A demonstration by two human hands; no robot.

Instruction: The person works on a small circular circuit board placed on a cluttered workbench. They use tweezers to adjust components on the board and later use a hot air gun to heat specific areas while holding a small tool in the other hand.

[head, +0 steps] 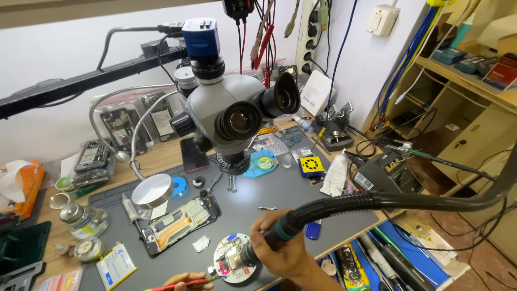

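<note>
- An electronics repair workshop.
- A stereo microscope (237, 108) with a camera on top stands over the grey worktop (280, 194).
- An opened phone (180, 222), a small circuit board (232, 257) and a soldering station (389, 171) lie about.
- Cables (401, 59) hang beside wooden shelves (468, 81).

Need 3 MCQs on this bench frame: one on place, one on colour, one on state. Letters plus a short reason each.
1. Where does the opened phone lie?
A. On the grey mat, left of the round holder
B. On the wooden shelf
C. Under the orange bag

2. What colour is the camera on top of the microscope?
A. Red
B. Blue
C. Green

3. What does the right hand hold?
A. Nothing
B. A bottle
C. A black-hosed hot-air handle, nozzle at the board on the round holder

Answers:
1 A: the phone lies open on the mat beside the holder.
2 B: its housing is blue.
3 C: fingers wrap the handle; the left hand holds a thin red tool.
</note>
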